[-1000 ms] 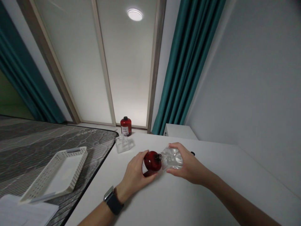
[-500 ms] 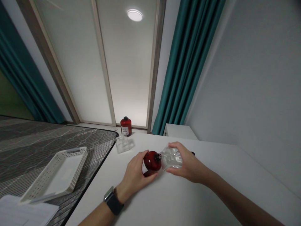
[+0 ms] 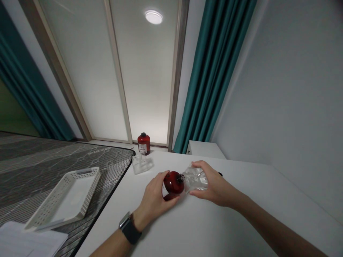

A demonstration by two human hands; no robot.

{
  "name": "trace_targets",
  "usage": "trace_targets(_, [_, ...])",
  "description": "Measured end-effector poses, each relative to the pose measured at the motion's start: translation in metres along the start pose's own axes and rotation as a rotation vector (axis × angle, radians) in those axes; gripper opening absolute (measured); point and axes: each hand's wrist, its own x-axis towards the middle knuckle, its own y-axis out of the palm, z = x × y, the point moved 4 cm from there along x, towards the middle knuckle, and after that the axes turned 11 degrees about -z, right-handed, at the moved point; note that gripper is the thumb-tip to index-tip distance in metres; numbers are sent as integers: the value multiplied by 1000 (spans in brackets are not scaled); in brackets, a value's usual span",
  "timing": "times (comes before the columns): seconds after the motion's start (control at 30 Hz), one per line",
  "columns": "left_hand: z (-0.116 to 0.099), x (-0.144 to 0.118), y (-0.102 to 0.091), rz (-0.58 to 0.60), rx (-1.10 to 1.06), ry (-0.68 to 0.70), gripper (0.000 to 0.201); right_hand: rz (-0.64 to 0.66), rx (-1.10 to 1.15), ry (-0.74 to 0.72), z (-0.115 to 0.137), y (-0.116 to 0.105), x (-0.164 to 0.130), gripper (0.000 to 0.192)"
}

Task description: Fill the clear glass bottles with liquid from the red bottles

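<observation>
The red bottle (image 3: 173, 184) is low over the white desk (image 3: 214, 228), near its middle, and it leans over to the right. The left hand (image 3: 154, 200) is wrapped around it, with the fingers on top and the thumb underneath. A dark watch (image 3: 129, 228) sits on that wrist.

The clear bottle (image 3: 195, 179) is just to the right of the red one. It is tipped to the left, and its small neck meets the top of the red bottle. The right hand (image 3: 214, 187) grips the clear bottle, with the fingers over it and the thumb below. Both hands are closed on their bottles.

Farther back on the desk is a small clear container (image 3: 140, 163). Behind it, by the window, a second red bottle (image 3: 143, 143) with a black cap and a white label stands upright. A tiny black thing (image 3: 220, 174) peeks out just behind the right hand; I cannot tell what it is.

To the left is a bed with a grey striped mattress (image 3: 40, 160). A white plastic basket (image 3: 64, 198) lies on it, and some white paper (image 3: 24, 241) is at the near corner. Teal curtains (image 3: 214, 71) hang beside the window.
</observation>
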Motion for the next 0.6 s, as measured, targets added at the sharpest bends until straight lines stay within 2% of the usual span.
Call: trace_targets(0.6, [-1,0,1,-25,-31,-13,70,15,-8,-11,1,-1,4,68])
